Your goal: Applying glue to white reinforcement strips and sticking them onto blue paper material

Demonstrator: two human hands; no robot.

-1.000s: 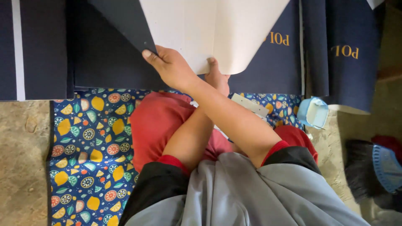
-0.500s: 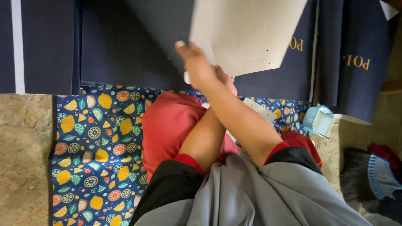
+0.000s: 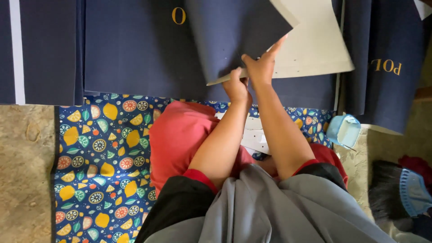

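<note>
Both hands, left hand point(image 3: 237, 85) and right hand point(image 3: 260, 67), pinch the folded navy card sheet point(image 3: 238, 36); fingers should press its crease evenly, edges aligned.

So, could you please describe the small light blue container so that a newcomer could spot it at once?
Start at the fruit-patterned mat under the person, then follow its right edge to the stone floor. The light blue container sits there, below the navy sheets. It is pale, small and box-like, unlike the darker blue brush lower right.
</note>
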